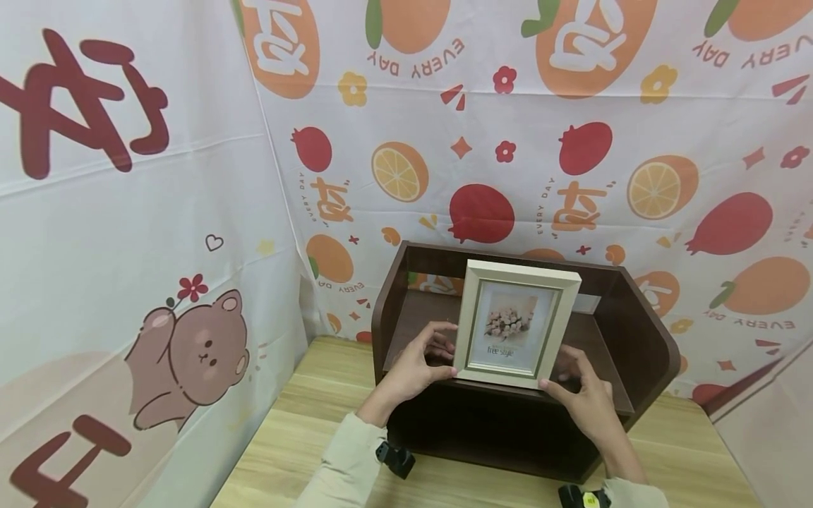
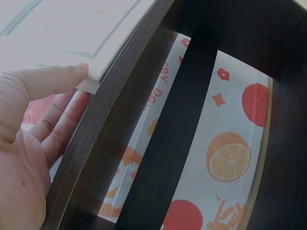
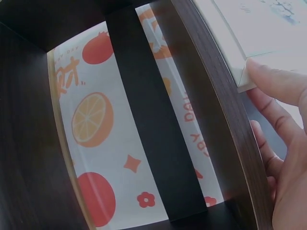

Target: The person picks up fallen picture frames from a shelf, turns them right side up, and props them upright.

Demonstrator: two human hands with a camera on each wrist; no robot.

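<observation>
A cream picture frame (image 1: 465,317) with a flower print marked "free style" stands upright, leaning back a little, at the front edge of the top shelf of a dark brown desk shelf (image 1: 641,324). My left hand (image 1: 416,361) grips its lower left side, thumb on the front corner and fingers behind. On the lower right corner, my right hand (image 1: 586,395) holds it the same way. Both wrist views show a thumb at a frame corner, the left thumb (image 2: 57,79) and the right thumb (image 3: 271,79), just above the shelf board's edge.
The shelf stands on a light wood-grain table (image 1: 305,416). Behind it hangs a white cloth (image 1: 419,106) with fruit prints, and another cloth with a bear print (image 1: 197,353) hangs at the left. Below the top board is the shelf's dark lower compartment (image 1: 483,423).
</observation>
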